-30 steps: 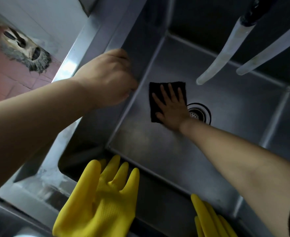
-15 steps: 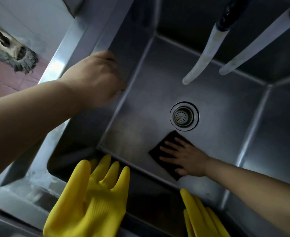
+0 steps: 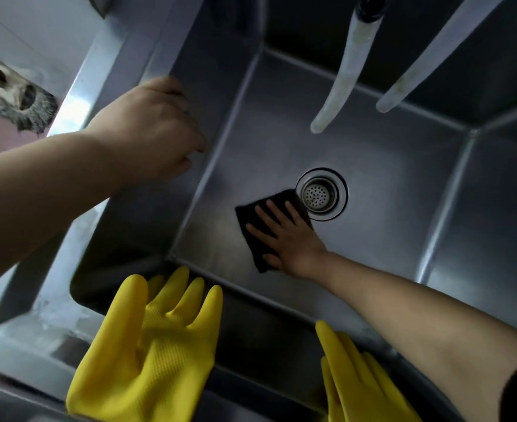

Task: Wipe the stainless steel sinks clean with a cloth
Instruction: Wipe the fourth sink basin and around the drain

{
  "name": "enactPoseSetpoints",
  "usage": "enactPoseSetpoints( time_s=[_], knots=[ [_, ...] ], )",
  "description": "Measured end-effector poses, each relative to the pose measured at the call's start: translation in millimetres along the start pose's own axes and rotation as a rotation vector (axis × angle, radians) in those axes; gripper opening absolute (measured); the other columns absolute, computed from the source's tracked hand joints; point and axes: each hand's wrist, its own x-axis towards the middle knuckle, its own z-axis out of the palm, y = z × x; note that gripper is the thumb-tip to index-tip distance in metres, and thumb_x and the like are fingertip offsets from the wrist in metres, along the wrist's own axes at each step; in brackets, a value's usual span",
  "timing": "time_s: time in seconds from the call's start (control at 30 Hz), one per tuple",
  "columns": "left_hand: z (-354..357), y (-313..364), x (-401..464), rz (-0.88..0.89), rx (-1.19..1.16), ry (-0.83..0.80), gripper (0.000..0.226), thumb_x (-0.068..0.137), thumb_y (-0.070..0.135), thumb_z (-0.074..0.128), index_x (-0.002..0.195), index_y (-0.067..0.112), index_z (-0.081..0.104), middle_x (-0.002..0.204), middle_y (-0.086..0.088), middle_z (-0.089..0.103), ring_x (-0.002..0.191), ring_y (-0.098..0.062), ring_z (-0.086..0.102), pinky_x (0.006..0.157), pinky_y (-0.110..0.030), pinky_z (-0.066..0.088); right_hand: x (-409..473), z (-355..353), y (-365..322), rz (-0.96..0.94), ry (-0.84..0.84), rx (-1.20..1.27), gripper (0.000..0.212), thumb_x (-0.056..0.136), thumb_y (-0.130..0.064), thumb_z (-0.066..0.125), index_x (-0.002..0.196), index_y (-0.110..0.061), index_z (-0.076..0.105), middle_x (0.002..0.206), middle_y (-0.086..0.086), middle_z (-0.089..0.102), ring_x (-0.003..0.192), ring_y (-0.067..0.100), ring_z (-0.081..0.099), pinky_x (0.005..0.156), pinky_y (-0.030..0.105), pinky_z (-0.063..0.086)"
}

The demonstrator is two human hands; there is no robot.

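Cloth (image 3: 258, 222), dark and square, lies flat on the sink (image 3: 388, 166) floor, touching the drain strainer's (image 3: 321, 194) near-left rim, pinned under the right hand (image 3: 284, 239) with fingers spread open. Left hand (image 3: 156, 129) curls around the sink's left wall edge. Yellow gloves (image 3: 147, 354) drape the front rim.

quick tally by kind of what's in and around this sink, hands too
bare hands: 2, left hand on the sink wall, right hand flat on the cloth
yellow rubber gloves: 2
dark cloth: 1
drain strainer: 1
pale spouts: 2
total: 8
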Motion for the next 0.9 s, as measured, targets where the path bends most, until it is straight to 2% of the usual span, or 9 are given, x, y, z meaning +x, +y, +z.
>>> enactPoseSetpoints(
  time_s=[0.1, 0.27, 0.4, 0.5, 0.6, 0.67, 0.77, 0.83, 0.9],
  knots=[
    [-0.8, 0.2, 0.4, 0.001, 0.033, -0.047, 0.048, 0.073, 0.036, 0.031, 0.085, 0.018, 0.074, 0.077, -0.008, 0.071, 0.081, -0.032, 0.062, 0.09, -0.038, 0.034, -44.5, 10.0, -4.1, -0.187, 0.029, -0.005, 0.073, 0.079, -0.052, 0.059, 0.144, -0.028, 0.036, 0.152, 0.012, 0.03, 0.141, 0.037, 0.021, 0.11, 0.059, 0.013],
    [-3.0, 3.6, 0.0, 0.008, 0.045, -0.091, 0.046, 0.075, 0.035, 0.03, 0.08, 0.018, 0.072, 0.075, -0.007, 0.069, 0.079, -0.031, 0.062, 0.088, -0.039, 0.036, -100.9, 27.1, 23.3, -0.186, -0.04, -0.121, 0.078, 0.072, -0.058, 0.066, 0.141, -0.029, 0.042, 0.149, 0.006, 0.038, 0.137, 0.031, 0.034, 0.108, 0.057, 0.02],
    [6.3, 8.1, -0.4, 0.058, 0.075, -0.093, 0.05, 0.083, 0.036, 0.022, 0.086, 0.021, 0.07, 0.082, -0.003, 0.067, 0.088, -0.03, 0.061, 0.087, -0.041, 0.038, -108.0, 23.5, 56.7, 0.067, -0.005, -0.055, 0.082, 0.072, -0.051, 0.071, 0.142, -0.025, 0.038, 0.15, 0.008, 0.033, 0.138, 0.034, 0.028, 0.113, 0.054, 0.019],
    [11.6, 15.9, 4.2, 0.055, 0.045, -0.11, 0.038, 0.086, 0.038, 0.037, 0.086, 0.019, 0.07, 0.084, -0.005, 0.067, 0.089, -0.031, 0.06, 0.084, -0.043, 0.04, -102.4, 22.5, 69.2, 0.206, -0.008, -0.004, 0.081, 0.083, -0.048, 0.062, 0.147, -0.025, 0.018, 0.154, 0.007, 0.009, 0.142, 0.034, 0.004, 0.115, 0.051, 0.004],
    [19.6, 36.2, 10.5, 0.091, 0.018, -0.105, 0.028, 0.081, 0.041, 0.054, 0.091, 0.02, 0.069, 0.088, -0.003, 0.068, 0.09, -0.03, 0.061, 0.08, -0.041, 0.043, -100.6, 27.1, 59.0, 0.26, -0.029, 0.013, 0.079, 0.085, -0.049, 0.057, 0.148, -0.024, 0.016, 0.154, 0.01, 0.002, 0.142, 0.035, -0.003, 0.113, 0.054, -0.003],
    [26.7, 53.9, 15.6, 0.112, -0.037, -0.144, 0.032, 0.084, 0.044, 0.048, 0.102, 0.024, 0.066, 0.099, 0.002, 0.066, 0.101, -0.025, 0.059, 0.084, -0.039, 0.044, -99.4, 29.9, 46.4, 0.203, -0.031, -0.014, 0.08, 0.085, -0.052, 0.056, 0.148, -0.023, 0.016, 0.155, 0.012, 0.006, 0.142, 0.037, 0.001, 0.112, 0.057, -0.001],
    [41.6, 71.6, 23.6, 0.124, -0.088, -0.192, 0.038, 0.088, 0.045, 0.038, 0.117, 0.03, 0.058, 0.115, 0.008, 0.06, 0.113, -0.018, 0.052, 0.093, -0.033, 0.041, -87.4, 29.5, 26.0, 0.027, 0.014, -0.038, 0.079, 0.079, -0.055, 0.06, 0.146, -0.025, 0.03, 0.154, 0.014, 0.024, 0.142, 0.039, 0.017, 0.11, 0.06, 0.004],
    [48.8, 76.6, 28.8, 0.115, -0.122, -0.202, 0.038, 0.088, 0.044, 0.041, 0.12, 0.031, 0.057, 0.117, 0.009, 0.059, 0.114, -0.017, 0.051, 0.094, -0.033, 0.041, -69.1, 27.6, 8.1, -0.076, 0.069, 0.009, 0.076, 0.079, -0.054, 0.06, 0.145, -0.027, 0.034, 0.153, 0.014, 0.026, 0.142, 0.039, 0.019, 0.11, 0.061, 0.003],
    [55.5, 81.1, 33.6, 0.106, -0.14, -0.217, 0.037, 0.087, 0.043, 0.045, 0.12, 0.031, 0.057, 0.117, 0.009, 0.059, 0.112, -0.016, 0.051, 0.092, -0.031, 0.042, -48.0, 26.2, -10.5, -0.175, 0.091, 0.04, 0.072, 0.083, -0.053, 0.055, 0.146, -0.029, 0.031, 0.155, 0.011, 0.022, 0.143, 0.037, 0.015, 0.112, 0.059, -0.002]
  ],
)
